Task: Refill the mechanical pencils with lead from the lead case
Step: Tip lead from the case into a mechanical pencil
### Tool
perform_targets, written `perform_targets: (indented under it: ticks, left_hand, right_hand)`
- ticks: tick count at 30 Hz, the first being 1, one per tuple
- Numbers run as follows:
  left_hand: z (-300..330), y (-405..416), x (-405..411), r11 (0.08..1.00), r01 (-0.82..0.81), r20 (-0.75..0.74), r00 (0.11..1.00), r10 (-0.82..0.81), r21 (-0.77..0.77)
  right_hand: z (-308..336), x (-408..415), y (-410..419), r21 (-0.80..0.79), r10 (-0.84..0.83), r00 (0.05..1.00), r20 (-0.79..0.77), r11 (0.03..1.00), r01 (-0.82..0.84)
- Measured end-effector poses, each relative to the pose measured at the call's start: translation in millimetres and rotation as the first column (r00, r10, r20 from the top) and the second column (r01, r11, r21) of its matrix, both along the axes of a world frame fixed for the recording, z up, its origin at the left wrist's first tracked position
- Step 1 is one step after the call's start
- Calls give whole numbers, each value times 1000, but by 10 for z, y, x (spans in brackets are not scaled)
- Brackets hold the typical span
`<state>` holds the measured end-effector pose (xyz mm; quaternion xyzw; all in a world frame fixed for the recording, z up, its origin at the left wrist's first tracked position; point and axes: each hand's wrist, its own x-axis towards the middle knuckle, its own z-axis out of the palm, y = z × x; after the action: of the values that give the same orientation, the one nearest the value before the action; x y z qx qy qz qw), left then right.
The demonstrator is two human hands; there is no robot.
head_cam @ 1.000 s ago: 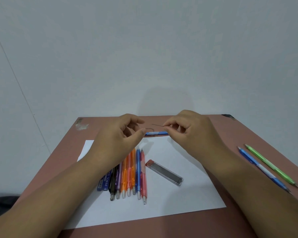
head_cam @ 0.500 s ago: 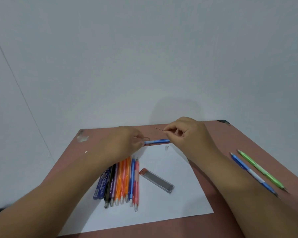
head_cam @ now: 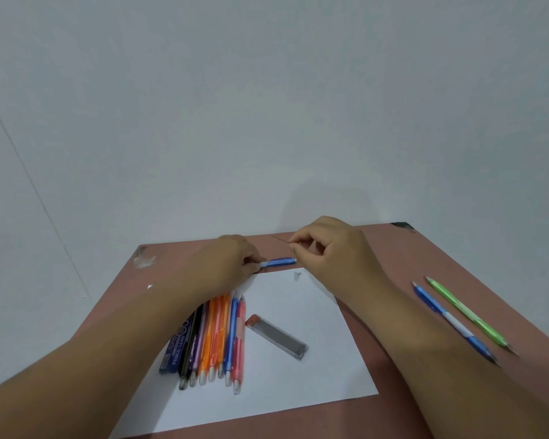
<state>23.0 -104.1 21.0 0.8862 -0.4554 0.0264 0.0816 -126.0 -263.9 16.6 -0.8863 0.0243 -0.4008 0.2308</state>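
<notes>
From the head view, we hold a blue pencil (head_cam: 278,262) level above the far edge of the white paper (head_cam: 298,369). Our left hand (head_cam: 235,264) has its fingers curled round one end of the barrel, and our right hand (head_cam: 333,248) covers the other. The right thumb and forefinger pinch a single lead (head_cam: 279,238), a hair-thin dark stick that juts toward the left, just above the pencil and not yet in it.

We judge the task to be at an early stage. Two pencils, a blue-and-white pencil (head_cam: 450,321) and a green pencil (head_cam: 466,315), lie apart on the right of the table (head_cam: 393,416), perhaps finished, though we cannot tell. A row of pencils (head_cam: 214,337) waits on the paper, touching side by side, and most likely remains to be filled.

The waiting barrels are slim, glossy plastic in black, purple, orange, blue and pink, with pale tapered tips. The lead case (head_cam: 278,337) is a flat, clear, smoky box with a reddish cap, lying aslant just beside the row. A blue lead pack (head_cam: 176,350) with printed lettering lies at the row's left. A tiny pale piece (head_cam: 297,275), perhaps a cap, rests on the paper. The table is matte reddish brown.
</notes>
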Motion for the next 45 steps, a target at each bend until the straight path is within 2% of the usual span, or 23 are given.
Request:
perform_targets:
  ticks: [3,8,14,17,20,25,32,38,45]
  left_hand:
    - [-9,106,39,998,-39,1,999,39,-58]
    - [31,318,-35,978,-108,-64,993,98,-180]
    - [127,525,-244,948,-142,23,988,155,-286]
    - [77,571,-240,888,-126,-40,992,121,-442]
    - [13,597,-247,835,-106,-74,994,79,-540]
    - [-11,625,-221,824,-65,-45,998,48,-563]
    - [-37,587,-210,836,11,17,1000,-2,-548]
    - [-97,586,-190,828,48,32,999,-37,-559]
    - [-112,594,-168,831,49,45,999,-28,-554]
  right_hand:
    - [8,-11,26,29,6,1000,23,1000,-7]
    - [38,-47,81,212,6,999,39,977,-14]
    - [134,-117,189,500,86,996,18,862,-83]
    - [180,-150,270,565,136,989,53,813,-142]
    - [217,-173,334,566,169,981,100,801,-195]
    - [221,-203,447,535,224,966,130,804,-258]
    - [213,-235,610,477,305,942,141,813,-335]
    - [193,-226,666,454,330,922,204,802,-388]
    - [182,-215,683,397,324,921,217,832,-387]
